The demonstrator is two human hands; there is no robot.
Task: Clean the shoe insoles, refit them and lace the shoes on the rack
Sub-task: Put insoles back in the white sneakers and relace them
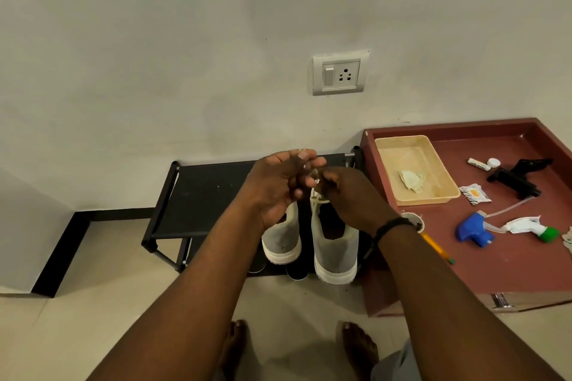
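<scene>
Rack (198, 195) against the wall, counter (495, 257) touching its right side. Two shoes (335, 254) side by side on the rack's right half, heels toward the viewer. Both hands (312, 182) meet above them — on a lace (317, 199). On the counter: tray (445, 195) far left, spray heads (473, 230) nearer, right of it.

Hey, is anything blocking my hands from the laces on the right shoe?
Nothing visible is in the way. Both the left hand and the right hand are already on the lace, above the right shoe on the rack.
</scene>
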